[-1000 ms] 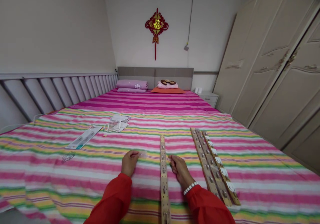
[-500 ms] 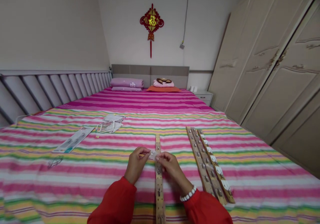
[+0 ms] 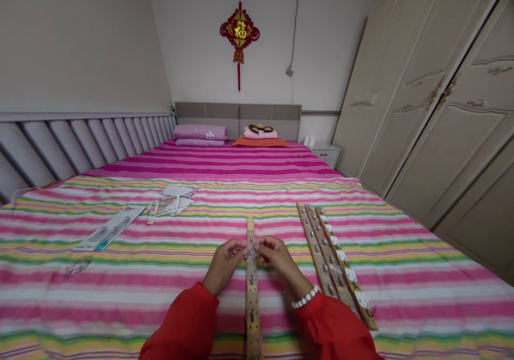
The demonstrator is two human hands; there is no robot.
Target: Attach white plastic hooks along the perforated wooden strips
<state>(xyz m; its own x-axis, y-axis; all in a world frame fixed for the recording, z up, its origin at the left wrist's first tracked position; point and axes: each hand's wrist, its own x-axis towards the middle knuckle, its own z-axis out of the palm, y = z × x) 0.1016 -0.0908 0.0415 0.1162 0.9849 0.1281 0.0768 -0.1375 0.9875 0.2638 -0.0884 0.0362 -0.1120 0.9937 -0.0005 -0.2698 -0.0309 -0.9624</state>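
Note:
My left hand and my right hand meet above a narrow wooden strip that lies lengthwise on the bed. Both pinch a small clear plastic piece between thumb and fingers; its exact kind is too small to make out. Small metal fittings and rows of holes run along the strip. To the right lie several similar wooden strips side by side, bearing metal fittings, and the outermost one carries white round pieces.
A striped sheet covers the bed. On the left are a flat white package, a pile of clear and white packets and a thin wire-like tangle. Pillows rest by the headboard; a wardrobe stands at right.
My right hand has turned and risen slightly, its fingers now closer to the left hand at the clear plastic piece. The whole view has shifted a little.

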